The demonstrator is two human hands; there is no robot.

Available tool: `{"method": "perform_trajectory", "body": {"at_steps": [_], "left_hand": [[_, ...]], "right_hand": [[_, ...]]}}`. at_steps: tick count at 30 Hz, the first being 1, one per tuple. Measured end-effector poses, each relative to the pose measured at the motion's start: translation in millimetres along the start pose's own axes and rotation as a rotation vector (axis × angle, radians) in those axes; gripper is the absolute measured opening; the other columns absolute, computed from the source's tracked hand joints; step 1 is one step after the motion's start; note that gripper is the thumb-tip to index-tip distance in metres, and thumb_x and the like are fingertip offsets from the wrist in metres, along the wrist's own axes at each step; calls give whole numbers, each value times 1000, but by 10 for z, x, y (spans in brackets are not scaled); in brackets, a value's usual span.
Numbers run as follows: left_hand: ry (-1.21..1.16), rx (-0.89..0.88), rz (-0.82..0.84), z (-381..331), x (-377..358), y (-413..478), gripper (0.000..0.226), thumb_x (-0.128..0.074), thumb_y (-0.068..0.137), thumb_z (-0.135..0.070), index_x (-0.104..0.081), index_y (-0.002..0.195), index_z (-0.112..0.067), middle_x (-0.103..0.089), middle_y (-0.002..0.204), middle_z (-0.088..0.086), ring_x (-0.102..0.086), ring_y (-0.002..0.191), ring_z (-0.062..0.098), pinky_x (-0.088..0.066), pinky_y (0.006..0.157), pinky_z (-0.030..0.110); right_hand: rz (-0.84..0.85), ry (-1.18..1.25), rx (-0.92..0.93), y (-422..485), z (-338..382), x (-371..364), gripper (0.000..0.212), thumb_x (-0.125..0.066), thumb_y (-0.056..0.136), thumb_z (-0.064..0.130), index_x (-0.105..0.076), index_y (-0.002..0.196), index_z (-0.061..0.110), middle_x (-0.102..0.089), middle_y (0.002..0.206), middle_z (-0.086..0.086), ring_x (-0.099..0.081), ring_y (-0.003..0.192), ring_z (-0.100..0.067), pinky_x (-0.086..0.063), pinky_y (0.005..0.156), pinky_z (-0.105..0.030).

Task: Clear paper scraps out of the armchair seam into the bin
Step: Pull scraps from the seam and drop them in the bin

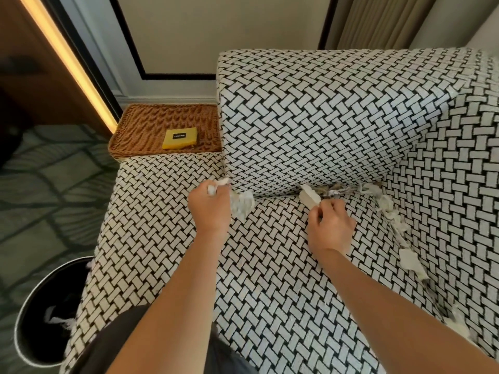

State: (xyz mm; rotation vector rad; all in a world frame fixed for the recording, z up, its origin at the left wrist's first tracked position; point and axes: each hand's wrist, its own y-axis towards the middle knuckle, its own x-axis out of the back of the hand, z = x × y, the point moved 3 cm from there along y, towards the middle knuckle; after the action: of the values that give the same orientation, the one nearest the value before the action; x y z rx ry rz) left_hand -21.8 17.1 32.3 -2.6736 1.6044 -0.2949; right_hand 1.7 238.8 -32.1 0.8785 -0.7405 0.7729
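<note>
The armchair (pixel 270 265) has a black-and-white woven-pattern cover. My left hand (pixel 209 209) is closed around a bunch of white paper scraps (pixel 243 205) at the back-left corner of the seat. My right hand (pixel 329 225) pinches a white paper scrap (pixel 309 198) at the back seam. More scraps (pixel 337 188) sit wedged in the back seam, and a trail of scraps (pixel 397 225) runs forward along the right-hand seam. A black round bin (pixel 29 344) stands on the floor at the lower left, with a few white scraps (pixel 58 318) inside.
A brown wicker tray (pixel 140 128) holding a yellow packet (pixel 180 138) sits behind the left armrest. Patterned green carpet (pixel 40 198) lies to the left. The wall and a curtain (pixel 378 20) are behind the backrest.
</note>
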Motion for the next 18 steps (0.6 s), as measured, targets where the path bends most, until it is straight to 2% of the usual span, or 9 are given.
{"method": "perform_trajectory", "body": {"at_steps": [3,6,7,9,11,12,15,16,18], "left_hand": [[100,64,83,-28,131,-102,19,-46,86,2,-43,70,-9,-45,68,9,-40,54,17,-32,37,18],[175,122,122,-66,252,-253,8,-41,95,-11,-49,95,-12,-53,83,6,-38,47,11,-29,32,15],[185,103,141,-82,299,-283,13,-40,96,-15,-52,94,-12,-53,77,3,-34,43,8,-26,32,17],[192,56,191,-97,376,-327,27,-41,95,-19,-57,75,-11,-44,59,-5,-25,39,9,-22,38,20],[156,42,195,-115,493,-354,42,-43,94,-24,-45,53,-14,-34,48,-6,-25,39,13,-23,44,23],[141,46,184,-131,547,-360,46,-43,94,-28,-39,50,-16,-32,47,-5,-28,41,15,-24,45,25],[163,60,144,-201,724,-353,46,-40,96,-31,-36,53,-15,-38,52,0,-41,47,20,-30,43,27],[203,67,132,-205,757,-342,44,-41,97,-27,-38,54,-16,-41,54,0,-44,45,14,-32,41,21],[278,101,106,-149,954,-303,39,-42,96,-23,-45,57,-17,-52,62,2,-46,47,4,-38,42,17]], "right_hand": [[57,-4,50,-26,58,33,18,-51,90,15,-65,90,3,-57,91,-11,-49,67,-21,-38,71,-35],[130,70,169,-131,195,44,15,-54,88,12,-63,85,2,-57,93,-12,-50,59,-20,-50,67,-40],[153,92,201,-188,261,52,14,-55,87,12,-63,84,1,-57,93,-12,-51,57,-20,-52,64,-42],[219,134,232,-344,380,56,16,-54,86,14,-64,85,1,-57,96,-11,-52,59,-18,-55,61,-43],[310,182,265,-552,545,67,16,-55,87,14,-64,87,1,-56,98,-8,-53,64,-15,-57,64,-40],[355,208,294,-660,634,80,13,-56,87,12,-64,87,1,-56,99,-8,-53,64,-13,-57,63,-37],[505,290,370,-925,994,122,14,-54,91,14,-61,87,2,-52,100,-1,-50,57,-6,-50,55,-17],[559,311,369,-951,1093,129,16,-51,93,16,-60,87,4,-49,99,3,-48,57,-2,-45,52,-11],[672,360,389,-1029,1378,131,18,-49,94,19,-58,80,11,-48,91,6,-45,57,0,-39,51,-11]]}}
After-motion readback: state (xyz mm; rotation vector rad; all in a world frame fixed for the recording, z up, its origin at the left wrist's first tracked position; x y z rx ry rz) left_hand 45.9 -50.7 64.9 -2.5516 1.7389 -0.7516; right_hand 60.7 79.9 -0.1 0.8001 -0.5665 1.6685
